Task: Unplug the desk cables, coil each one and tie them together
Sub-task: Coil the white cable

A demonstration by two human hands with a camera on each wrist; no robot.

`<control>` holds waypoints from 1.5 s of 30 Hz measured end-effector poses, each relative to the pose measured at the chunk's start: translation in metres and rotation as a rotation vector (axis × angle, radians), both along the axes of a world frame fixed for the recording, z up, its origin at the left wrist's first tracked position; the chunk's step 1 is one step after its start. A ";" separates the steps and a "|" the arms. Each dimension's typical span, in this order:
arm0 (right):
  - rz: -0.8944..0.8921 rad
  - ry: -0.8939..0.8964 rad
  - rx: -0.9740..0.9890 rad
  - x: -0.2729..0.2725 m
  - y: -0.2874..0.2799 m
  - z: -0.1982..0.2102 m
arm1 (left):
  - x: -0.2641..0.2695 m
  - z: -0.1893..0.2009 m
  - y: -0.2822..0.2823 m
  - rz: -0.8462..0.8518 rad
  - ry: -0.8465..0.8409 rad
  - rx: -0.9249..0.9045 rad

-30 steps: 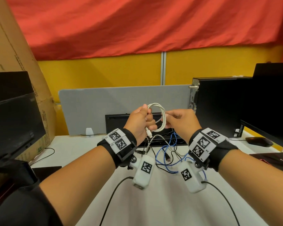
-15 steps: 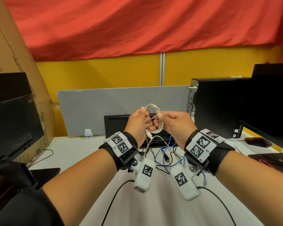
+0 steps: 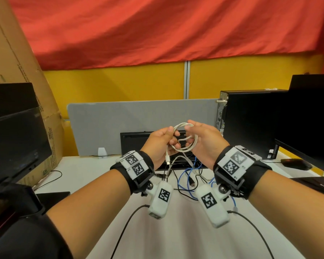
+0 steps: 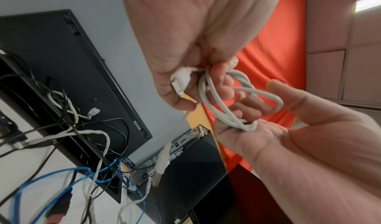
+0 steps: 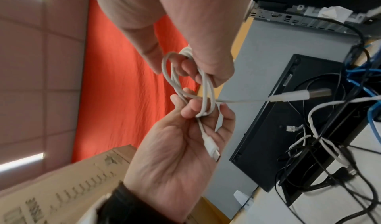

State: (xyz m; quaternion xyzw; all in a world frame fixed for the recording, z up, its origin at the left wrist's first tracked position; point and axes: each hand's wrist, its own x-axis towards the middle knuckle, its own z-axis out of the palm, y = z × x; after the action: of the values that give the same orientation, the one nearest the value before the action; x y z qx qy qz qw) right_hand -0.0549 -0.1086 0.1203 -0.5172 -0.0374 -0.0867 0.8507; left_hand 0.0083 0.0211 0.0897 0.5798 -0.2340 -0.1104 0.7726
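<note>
A white USB cable (image 3: 192,144) is wound into a small coil and held up above the desk between both hands. My left hand (image 3: 171,141) pinches the coil's left side, with the small connector (image 4: 180,81) lying against its palm. My right hand (image 3: 190,135) has its fingers (image 5: 188,68) curled through the loops from the right. The cable's free end hangs down below the left hand with the USB plug (image 3: 168,160) dangling. The same plug (image 5: 299,95) shows in the right wrist view, sticking out sideways.
Below the hands a tangle of blue, black and white cables (image 3: 190,177) lies on the white desk (image 3: 176,230) by a black cable box (image 3: 135,143). A grey divider (image 3: 120,124) stands behind. A black PC tower (image 3: 251,124) and monitor are right; monitor (image 3: 11,139) and cardboard box left.
The right hand went from pinching the strand beside the coil to hooking its fingers through the loops. The coil has tipped over to the right. The left hand keeps its hold.
</note>
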 end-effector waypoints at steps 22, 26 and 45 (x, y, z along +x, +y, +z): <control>-0.231 0.157 -1.015 0.005 -0.020 0.002 | 0.012 0.011 0.012 0.191 -0.079 0.225; -0.146 0.224 -0.788 0.003 -0.020 0.004 | 0.016 0.008 0.014 0.286 -0.197 0.341; -0.393 0.065 -1.382 0.012 -0.046 -0.003 | 0.003 0.014 0.015 0.260 -0.018 0.129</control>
State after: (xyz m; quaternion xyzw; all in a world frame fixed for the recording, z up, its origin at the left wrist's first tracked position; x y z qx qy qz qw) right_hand -0.0428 -0.1549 0.1176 -0.9369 0.0354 -0.1795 0.2979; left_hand 0.0117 0.0363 0.1033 0.6546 -0.1565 -0.0188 0.7394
